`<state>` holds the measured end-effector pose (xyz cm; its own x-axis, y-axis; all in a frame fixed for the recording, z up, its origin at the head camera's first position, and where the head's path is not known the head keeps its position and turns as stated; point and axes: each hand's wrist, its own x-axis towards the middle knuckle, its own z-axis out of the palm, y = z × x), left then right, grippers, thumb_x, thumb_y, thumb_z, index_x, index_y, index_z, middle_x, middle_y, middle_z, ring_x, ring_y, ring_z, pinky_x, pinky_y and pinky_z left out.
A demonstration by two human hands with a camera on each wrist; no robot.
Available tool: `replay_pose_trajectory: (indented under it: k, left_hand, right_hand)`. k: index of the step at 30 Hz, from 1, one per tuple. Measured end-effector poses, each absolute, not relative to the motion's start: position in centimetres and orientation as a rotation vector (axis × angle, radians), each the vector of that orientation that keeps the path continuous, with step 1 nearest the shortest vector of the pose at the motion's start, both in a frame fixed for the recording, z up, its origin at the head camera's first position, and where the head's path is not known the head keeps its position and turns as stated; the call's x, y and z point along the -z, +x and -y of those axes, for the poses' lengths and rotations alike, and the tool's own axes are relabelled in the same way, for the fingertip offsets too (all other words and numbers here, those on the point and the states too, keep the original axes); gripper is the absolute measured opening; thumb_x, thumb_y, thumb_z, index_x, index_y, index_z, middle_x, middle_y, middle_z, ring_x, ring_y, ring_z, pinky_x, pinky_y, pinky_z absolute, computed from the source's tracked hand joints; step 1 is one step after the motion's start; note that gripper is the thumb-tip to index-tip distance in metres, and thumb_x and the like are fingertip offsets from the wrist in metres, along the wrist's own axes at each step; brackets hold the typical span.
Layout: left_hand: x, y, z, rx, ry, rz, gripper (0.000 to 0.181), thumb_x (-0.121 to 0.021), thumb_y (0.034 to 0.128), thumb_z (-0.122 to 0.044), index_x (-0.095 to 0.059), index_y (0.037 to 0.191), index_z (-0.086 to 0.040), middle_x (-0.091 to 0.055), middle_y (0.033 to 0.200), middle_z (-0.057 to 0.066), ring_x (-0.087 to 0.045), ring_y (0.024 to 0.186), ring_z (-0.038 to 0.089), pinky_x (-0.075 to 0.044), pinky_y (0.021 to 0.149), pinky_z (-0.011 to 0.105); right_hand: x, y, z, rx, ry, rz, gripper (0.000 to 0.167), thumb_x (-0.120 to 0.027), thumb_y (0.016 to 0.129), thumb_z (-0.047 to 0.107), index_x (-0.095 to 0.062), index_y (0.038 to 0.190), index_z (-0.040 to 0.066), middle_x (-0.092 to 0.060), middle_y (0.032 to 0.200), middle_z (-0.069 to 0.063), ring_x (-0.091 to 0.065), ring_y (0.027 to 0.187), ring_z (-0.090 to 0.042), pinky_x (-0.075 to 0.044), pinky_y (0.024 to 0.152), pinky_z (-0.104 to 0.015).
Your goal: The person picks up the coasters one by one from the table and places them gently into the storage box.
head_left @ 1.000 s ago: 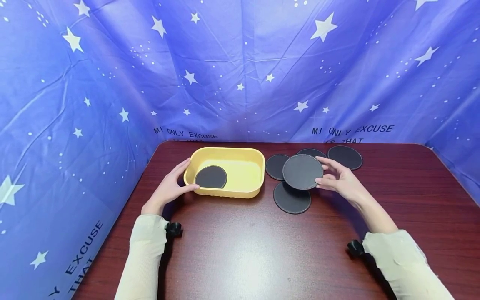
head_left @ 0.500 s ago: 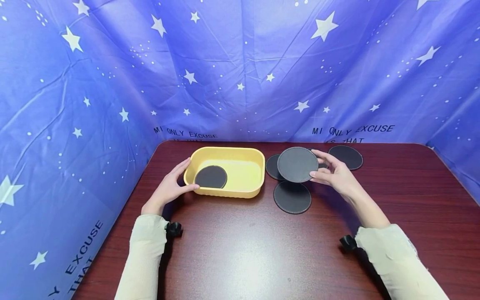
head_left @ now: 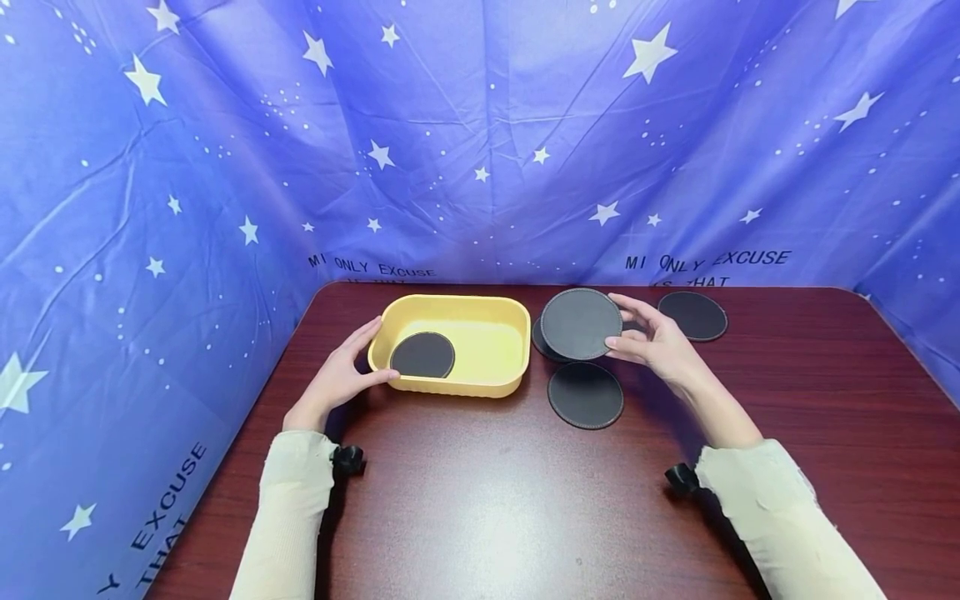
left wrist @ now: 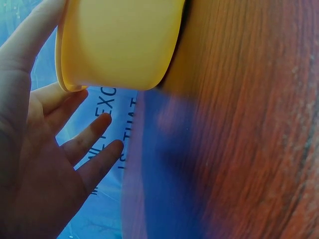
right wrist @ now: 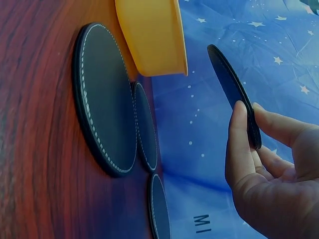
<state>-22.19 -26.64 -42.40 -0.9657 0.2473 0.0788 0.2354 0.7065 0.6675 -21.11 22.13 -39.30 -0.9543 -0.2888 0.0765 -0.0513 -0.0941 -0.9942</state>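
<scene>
My right hand (head_left: 656, 340) pinches a round black coaster (head_left: 580, 325) with stitched edging between thumb and fingers. It is held above the table, to the right of the yellow box (head_left: 480, 386). In the right wrist view the held coaster (right wrist: 230, 82) appears nearly edge-on. My left hand (head_left: 341, 379) touches the left end of the box, thumb on the near rim and straight fingers at the left side. The left wrist view shows the other fingers spread off the yellow wall (left wrist: 122, 45). One black coaster (head_left: 422, 356) lies inside the box at the left.
On the dark red wood table (head_left: 465, 492), a coaster (head_left: 585, 396) lies in front of the held one. Another coaster (head_left: 546, 346) is mostly covered from above. A further coaster (head_left: 693, 317) sits at the back right. A blue star-printed curtain (head_left: 480, 150) surrounds the table.
My right hand has carried the held coaster leftward and slightly toward the back, over the coasters behind it. The left hand, the box and the coaster inside have not moved.
</scene>
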Motion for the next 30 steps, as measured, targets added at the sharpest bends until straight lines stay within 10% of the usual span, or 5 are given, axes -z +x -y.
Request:
replay_pose_trajectory:
  k: [30]
  left_hand:
    - [42.7, -22.1, 26.6, -1.229, 0.329, -2.839, 0.098, -0.085, 0.0779, -0.037, -0.031, 0.158, -0.024, -0.027, 0.166, 0.001, -0.021, 0.154, 0.030, -0.020, 0.123, 0.060]
  right_hand:
    - [38.8, -22.5, -17.9, 2.091, -0.390, -2.002, 0.076, -0.063, 0.090, -0.009, -0.028, 0.156, 0.004, -0.052, 0.120, -0.001, -0.069, 0.090, -0.004, -0.061, 0.081, -0.026]
